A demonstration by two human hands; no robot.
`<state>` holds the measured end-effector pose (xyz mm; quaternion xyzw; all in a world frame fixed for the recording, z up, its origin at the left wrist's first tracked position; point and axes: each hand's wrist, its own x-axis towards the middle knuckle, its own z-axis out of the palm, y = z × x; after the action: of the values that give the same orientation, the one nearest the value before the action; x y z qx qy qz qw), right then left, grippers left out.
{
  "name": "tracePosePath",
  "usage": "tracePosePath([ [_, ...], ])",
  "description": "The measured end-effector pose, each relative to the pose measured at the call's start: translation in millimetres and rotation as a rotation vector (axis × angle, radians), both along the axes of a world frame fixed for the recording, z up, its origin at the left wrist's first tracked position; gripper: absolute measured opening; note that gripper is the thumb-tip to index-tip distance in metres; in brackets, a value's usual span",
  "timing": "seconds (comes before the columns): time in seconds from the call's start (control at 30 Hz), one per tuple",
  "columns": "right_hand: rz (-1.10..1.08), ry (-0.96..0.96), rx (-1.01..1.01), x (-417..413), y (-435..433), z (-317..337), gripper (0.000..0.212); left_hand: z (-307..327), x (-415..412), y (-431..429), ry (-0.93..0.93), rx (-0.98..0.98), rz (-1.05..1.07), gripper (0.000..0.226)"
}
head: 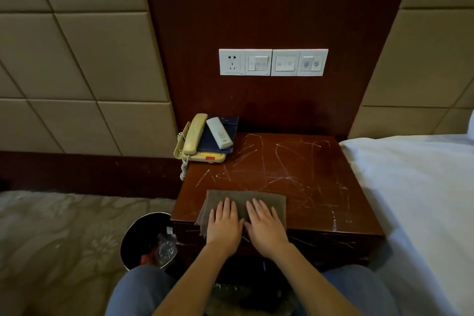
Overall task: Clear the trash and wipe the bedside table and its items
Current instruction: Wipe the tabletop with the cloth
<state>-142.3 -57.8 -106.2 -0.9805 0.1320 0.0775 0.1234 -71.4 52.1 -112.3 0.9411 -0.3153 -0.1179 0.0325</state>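
A square bedside table [295,174] of glossy reddish-brown wood fills the middle of the view, its top crossed by many thin pale scratches. At about 7 o'clock on the top, at the front edge, lies a folded rectangular cloth [269,200], grey-brown and nappy, with its left end drooping over the rim. Both hands lie flat on it, side by side: the left hand [224,226] and the right hand [266,228] each press down with palms low and fingers straight and held close together, the thumbs nearly touching. In the 10 o'clock corner sits a cream plastic telephone [195,141] with a curved handset and a coiled cord hanging off the table's side. Leaning against it is a flat dark blue folder [230,126], and a slim white remote [219,133] rests slantwise on that folder. On the floor at 8 o'clock, just beside the table, stands a round dark bin [138,236] with a shiny rim, holding crumpled clear plastic trash [166,249] and something red. At 12 o'clock a white switch panel [273,62] is set in dark wood. At 3 o'clock smooth white bedding [415,187] touches the table's side. A pale patterned carpet [51,238] spreads at 9 o'clock under quilted beige wall pads [77,59].
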Motion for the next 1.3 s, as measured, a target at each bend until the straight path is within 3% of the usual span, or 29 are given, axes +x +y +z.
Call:
tracePosePath([
  [0.07, -0.014, -0.013, -0.036, -2, -7, -11, 0.071, -7, 3, 1, -0.032, -0.018, -0.011, 0.061],
  [0.13, 0.017, -0.048, -0.060, -5, -16, -19, 0.099, -12, 7, 3, -0.054, -0.024, -0.030, 0.064],
  [0.23, 0.037, -0.059, -0.072, -2, -22, -23, 0.103, -16, 15, 2, -0.089, -0.041, -0.058, 0.069],
  [0.4, 0.031, -0.047, -0.045, 0, -21, -20, 0.104, -19, 23, -1, -0.096, -0.048, -0.097, 0.128],
  [0.5, 0.016, -0.049, -0.037, 1, -21, -21, 0.119, -17, 19, 0, -0.089, -0.065, -0.070, 0.122],
  [0.57, 0.005, -0.046, -0.029, 0, -19, -21, 0.120, -17, 15, 1, -0.084, -0.078, -0.059, 0.091],
  [0.63, -0.001, -0.039, -0.023, -3, -16, -19, 0.115, -15, 12, 3, -0.073, -0.056, -0.047, 0.066],
  [0.7, -0.009, -0.036, 0.005, -5, -13, -17, 0.108, -14, 9, 6, -0.077, -0.057, -0.051, 0.063],
  [0.77, -0.018, -0.043, 0.039, -6, -13, -17, 0.107, -18, 6, 10, -0.117, -0.068, -0.063, 0.071],
  [0.83, -0.030, -0.043, 0.062, -5, -13, -17, 0.108, -23, 3, 15, -0.142, -0.094, -0.071, 0.098],
  [0.9, -0.046, -0.023, 0.082, 0, -9, -16, 0.092, -26, 3, 20, -0.143, -0.112, -0.067, 0.110],
  [1.03, -0.039, -0.003, 0.023, 11, 3, -14, 0.054, -23, 11, 28, -0.133, -0.140, -0.082, 0.105],
  [1.2, 0.001, 0.007, -0.011, 32, 15, -15, 0.052, -24, 32, 45, -0.170, -0.147, -0.061, 0.113],
  [1.3, 0.017, 0.016, -0.018, 46, 20, -16, 0.053, -23, 40, 48, -0.182, -0.147, -0.038, 0.101],
])
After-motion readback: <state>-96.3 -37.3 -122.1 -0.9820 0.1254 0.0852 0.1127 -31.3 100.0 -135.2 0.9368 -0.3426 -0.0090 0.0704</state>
